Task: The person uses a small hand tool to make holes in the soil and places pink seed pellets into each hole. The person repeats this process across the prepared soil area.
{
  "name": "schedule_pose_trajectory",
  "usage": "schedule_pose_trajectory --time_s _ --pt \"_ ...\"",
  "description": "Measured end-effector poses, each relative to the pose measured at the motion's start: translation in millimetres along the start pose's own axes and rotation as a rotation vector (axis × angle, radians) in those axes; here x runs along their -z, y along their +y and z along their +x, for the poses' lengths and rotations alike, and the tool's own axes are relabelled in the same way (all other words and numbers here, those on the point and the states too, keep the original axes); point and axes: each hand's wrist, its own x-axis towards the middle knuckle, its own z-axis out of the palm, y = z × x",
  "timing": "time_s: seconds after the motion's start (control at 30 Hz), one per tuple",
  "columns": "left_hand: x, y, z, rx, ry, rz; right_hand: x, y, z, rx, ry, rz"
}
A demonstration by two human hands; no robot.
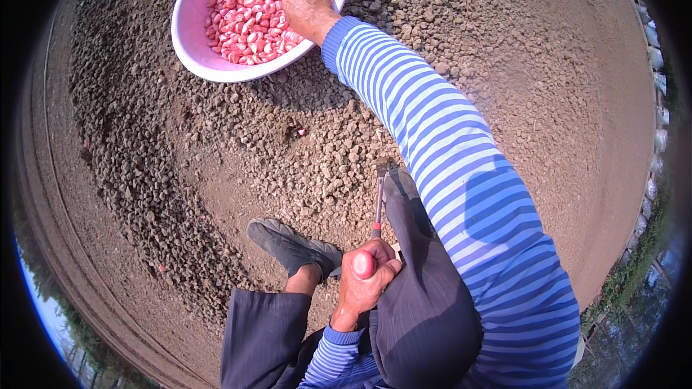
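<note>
A white-rimmed, pinkish plastic basin (186, 56) full of pink-coated cloves (251, 16), which look like garlic, stands tilted on the soil. At its right side my right hand (311, 8) reaches over the rim onto the cloves; the fingertips are hidden, so what they hold cannot be seen. Near my knees my left hand (359, 283) is closed around the red handle of a small metal hand tool (380, 200). The tool's shaft points away from me, and its soil-covered end lies beside the toe of my right shoe. A small pink piece (301, 132) lies in a hollow in the soil.
Loose, lumpy soil (324, 173) surrounds my feet, with a smoother strip (216, 194) to the left. My left shoe (289, 243) and right shoe (400, 183) rest on it. A thin line (48, 119) runs along the far left. Pale bags (657, 86) line the right edge beside green plants.
</note>
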Motion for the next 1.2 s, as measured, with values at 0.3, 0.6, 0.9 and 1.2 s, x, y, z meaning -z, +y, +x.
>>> schedule_pose_trajectory --time_s 0.3,0.6,0.9,1.2 --pt "-9.4 -9.4 -10.6 -0.028 0.039 -0.050 10.2 36.3 -204.3 -0.194 0.652 0.738" --pt "-26.8 -9.3 -16.4 -0.084 -0.022 -0.070 -36.8 257.3 -370.5 -0.773 0.070 1.031" --pt "-40.9 -1.4 -3.6 -0.089 0.029 0.032 -11.1 299.8 -305.0 -0.726 -0.659 0.935" --pt "-63.1 8.8 4.5 -0.056 -0.075 0.130 -1.3 260.6 -236.3 -0.599 -0.202 1.026"
